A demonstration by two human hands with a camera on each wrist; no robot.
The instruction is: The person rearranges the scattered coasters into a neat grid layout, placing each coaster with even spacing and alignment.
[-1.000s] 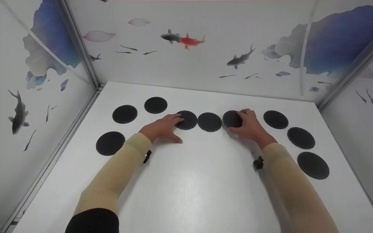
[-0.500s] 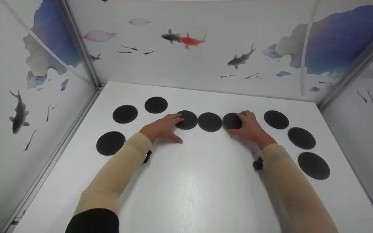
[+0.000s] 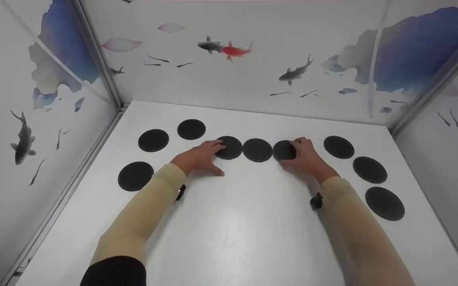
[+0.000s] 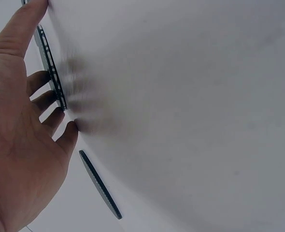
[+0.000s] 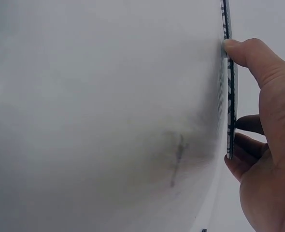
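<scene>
Misalignment could arise at upper centre of the head view if the right hand (image 3: 307, 156), pinching the rim of the right black disc (image 3: 284, 151), pushes sideways too hard, shoving the middle disc (image 3: 257, 149) against the left disc (image 3: 231, 148) that the spread left hand (image 3: 198, 156) touches.

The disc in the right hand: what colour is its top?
The disc is black on top; the head view shows it best.
</scene>
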